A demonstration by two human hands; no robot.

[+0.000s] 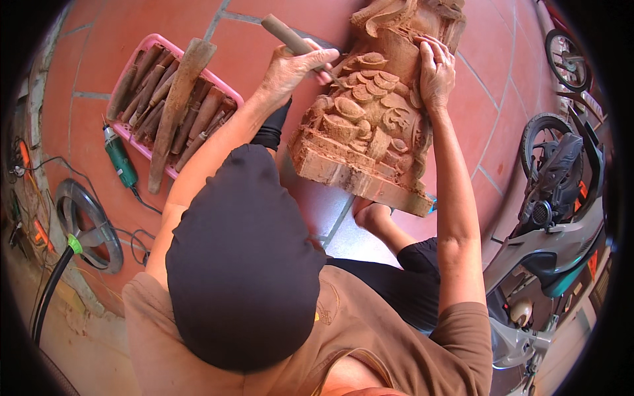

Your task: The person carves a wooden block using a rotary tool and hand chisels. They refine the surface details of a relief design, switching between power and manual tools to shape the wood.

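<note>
A brown wood carving (376,109) with rounded, overlapping relief shapes lies in front of me, its squared base toward me. My left hand (295,65) is closed round a carving chisel (286,35); the thick handle points up and left. The chisel's thin blade reaches the carving's left side, though exact contact of the tip is hard to tell. Against the right side of the carving, my right hand (437,78) presses with bent fingers held close together over its surface. Wood dust and small shavings cling to the carved hollows.
Left of my arm, a pink basket (148,148) is full of wooden-handled tools, with one long wooden piece (179,109) across it. A green corded power tool (120,157) and a grey wheel-shaped object (89,224) are beside it. A motorbike (561,231) stands right, on red tiles (489,59).
</note>
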